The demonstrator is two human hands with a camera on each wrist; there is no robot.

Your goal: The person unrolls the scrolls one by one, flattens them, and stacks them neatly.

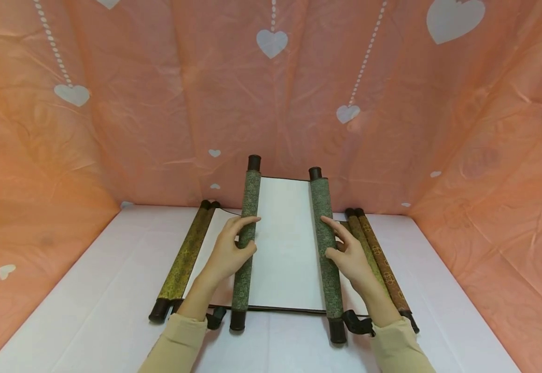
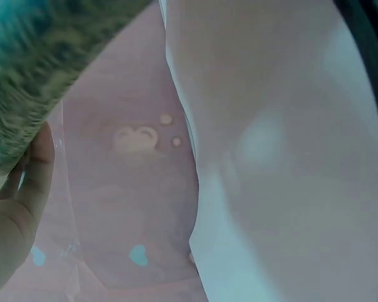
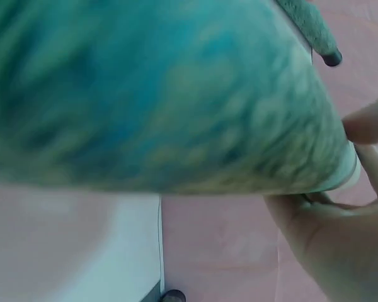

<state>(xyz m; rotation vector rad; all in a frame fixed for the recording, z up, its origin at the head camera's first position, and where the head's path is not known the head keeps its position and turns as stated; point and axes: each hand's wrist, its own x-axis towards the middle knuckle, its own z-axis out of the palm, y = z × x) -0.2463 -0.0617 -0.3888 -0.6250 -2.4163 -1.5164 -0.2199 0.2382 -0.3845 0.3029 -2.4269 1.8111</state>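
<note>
A scroll with green patterned rolls and dark end knobs is spread partway, its white sheet showing between the rolls. My left hand grips the left green roll, thumb and forefinger reaching round to its inner side. On the other side my right hand holds the right green roll between thumb and fingers. Both rolls slope, with their far ends raised. In the right wrist view the green roll hides part of the fingers. Another white sheet lies below this scroll.
Yellow-green rolls lie at the left on the white tabletop. An olive roll and a brown patterned roll lie at the right. An orange cloth with hearts stands behind and at both sides.
</note>
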